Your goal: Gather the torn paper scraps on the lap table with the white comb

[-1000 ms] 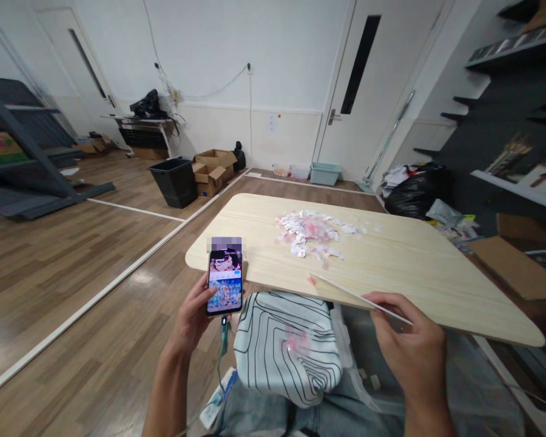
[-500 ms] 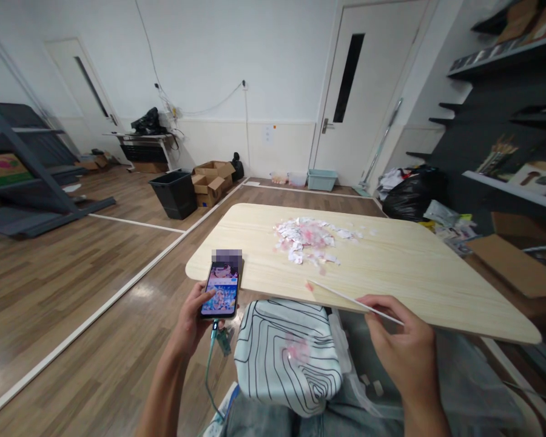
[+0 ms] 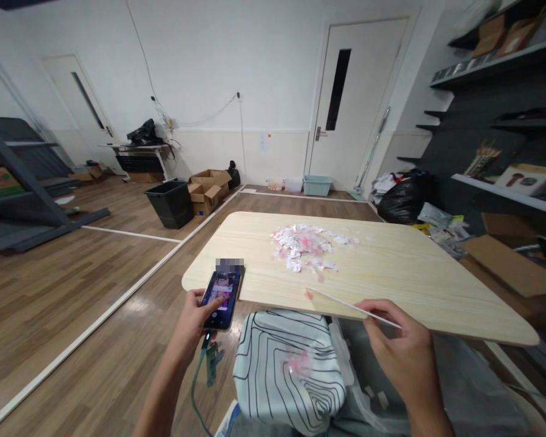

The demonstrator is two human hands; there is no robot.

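Head view: the left hand (image 3: 192, 323) is wrapped around a flat, glossy phone (image 3: 221, 292) at the near left edge of the pale wood-grain table (image 3: 418, 279). The right hand (image 3: 401, 352) pinches a thin white stick (image 3: 346, 304) lying across the table's near rim. Torn pink-white paper scraps (image 3: 306, 245) are heaped mid-table. A line-patterned cushion (image 3: 287, 370) sits below the rim.

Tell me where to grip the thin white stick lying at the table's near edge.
Pinch the thin white stick at its near end, where the right hand holds it, coming from the table's near edge. It lies flat on the top, so fingers could hardly get under its far part.
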